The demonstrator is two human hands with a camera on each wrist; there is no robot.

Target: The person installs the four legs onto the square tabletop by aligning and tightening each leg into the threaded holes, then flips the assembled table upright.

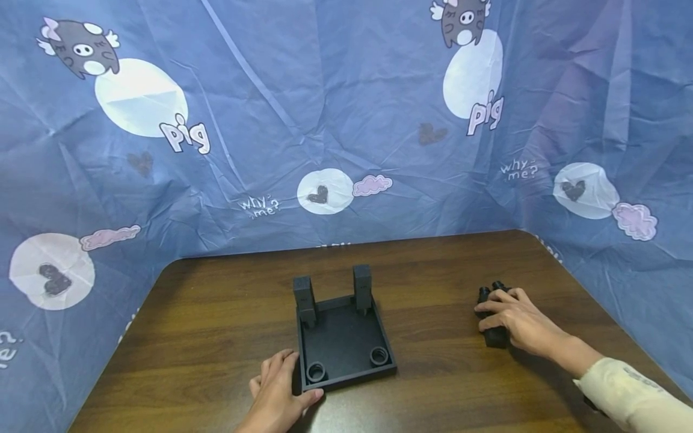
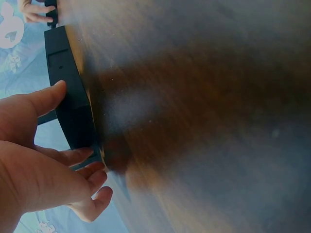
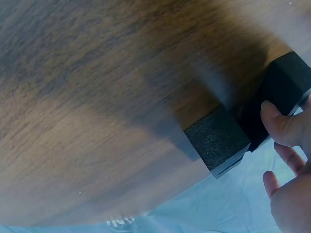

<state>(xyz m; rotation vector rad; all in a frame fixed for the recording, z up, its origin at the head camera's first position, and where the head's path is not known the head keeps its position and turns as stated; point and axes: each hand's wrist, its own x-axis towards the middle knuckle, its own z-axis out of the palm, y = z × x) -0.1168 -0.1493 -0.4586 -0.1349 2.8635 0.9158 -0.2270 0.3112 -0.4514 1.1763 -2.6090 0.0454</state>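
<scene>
Black tray (image 1: 341, 340), shallow and four-sided, lies on the near middle part of the wood-grain bench (image 1: 216, 337). Its near left corner is grasped by the left of the two hands: the left hand (image 1: 278, 391) sets the thumb against the near wall and the bent fingers along the left wall. A left ring socket (image 1: 316, 380) and a right ring socket (image 1: 379, 364) occupy the near corners of the tray floor. To the right, well apart from the tray, a pale sleeve (image 1: 630, 394) covers the right forearm. The right hand (image 1: 522, 322) grips a black block (image 3: 286, 80), thumb pressed to its side; the exact seating of the other fingers is partly hidden. A second block (image 3: 218, 143) lies just beside the first. Both have knobbed ends, directed away from the person. At the far corners of the tray, a left post (image 1: 304, 293) and a right post (image 1: 362, 288) stand upright, narrower ends down. Beyond the rounded far corners of the bench hangs a creased blue curtain (image 1: 335, 108), printed with pigs, hearts, pale ovals and lettering.
</scene>
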